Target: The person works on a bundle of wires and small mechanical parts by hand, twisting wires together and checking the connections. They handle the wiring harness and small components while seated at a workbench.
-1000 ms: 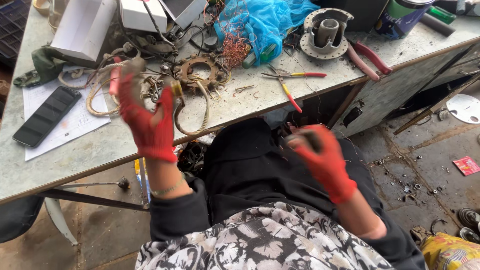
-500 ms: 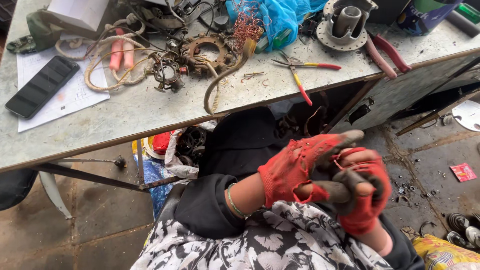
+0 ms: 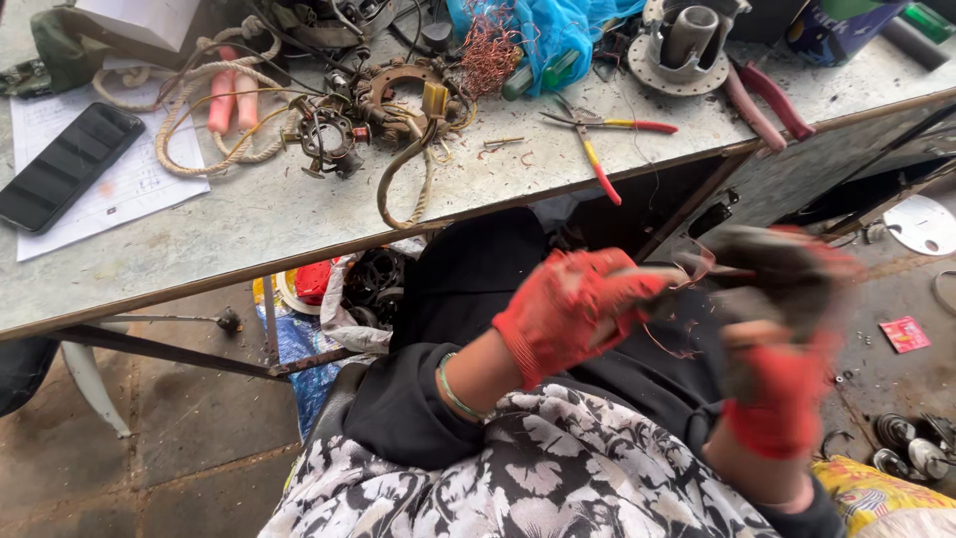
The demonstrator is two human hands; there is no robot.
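Nearest, a black-and-white floral cloth [image 3: 558, 478] is lying across the person's lap. Just above it both hands, in red knit gloves, are meeting over the dark clothing. The left hand [image 3: 573, 309] is curling its fingers [image 3: 637, 284] toward the right hand [image 3: 787, 299], which is blurred. Between them a tangle of thin copper wire [image 3: 687, 299] is hanging, touching both gloves; the left is pinching at it, the right is wrapping around a dark lump, what it is I cannot tell. A green bangle [image 3: 453, 389] is sitting on the left wrist.

Further out, the grey metal tabletop [image 3: 249, 219] is carrying clutter. Red-handled scissors [image 3: 597, 149] are lying near its front edge, a rusty round stator ring with a bent cable [image 3: 408, 110] sitting just left of them. A black phone [image 3: 65, 164] is resting on a white paper sheet [image 3: 129, 184] at far left, beside a coil of tan rope [image 3: 199, 120]. At the back, a bunch of loose copper wire [image 3: 493, 50] is touching a blue plastic bag [image 3: 558, 30], and a grey round metal housing [image 3: 687, 45] is standing next to red-handled pliers [image 3: 767, 100].
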